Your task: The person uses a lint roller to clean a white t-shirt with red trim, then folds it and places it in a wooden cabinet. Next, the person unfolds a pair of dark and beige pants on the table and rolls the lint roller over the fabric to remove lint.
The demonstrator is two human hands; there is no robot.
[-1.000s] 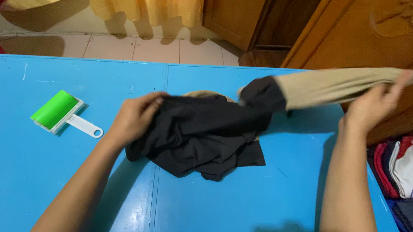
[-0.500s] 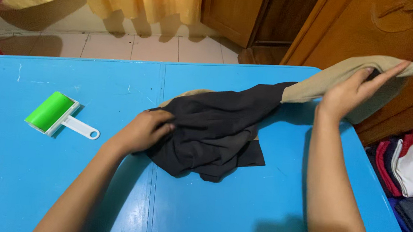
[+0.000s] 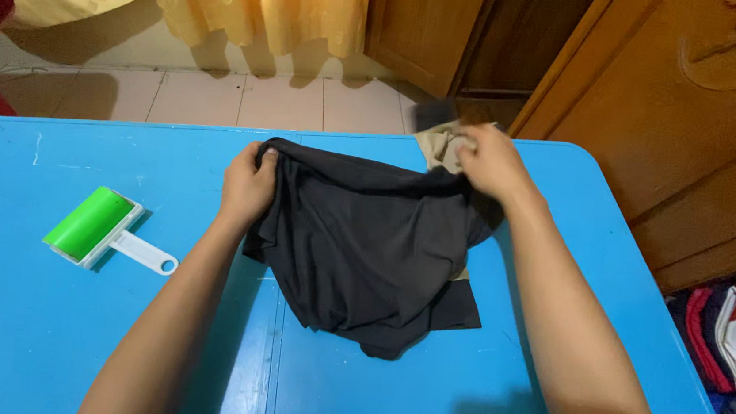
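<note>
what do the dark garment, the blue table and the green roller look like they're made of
Dark garment: soft matte cloth, likely thin knit; it drapes and creases. Blue table: glossy hard surface, probably plastic, with sheen and scuffs. Green roller: smooth green drum on a white, seemingly plastic handle.

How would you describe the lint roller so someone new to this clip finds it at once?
Start at the blue table and look to its left part, outside the left hand. The lint roller lies there alone, apart from the black garment: a bright green drum on a white handle with a looped end.
</note>
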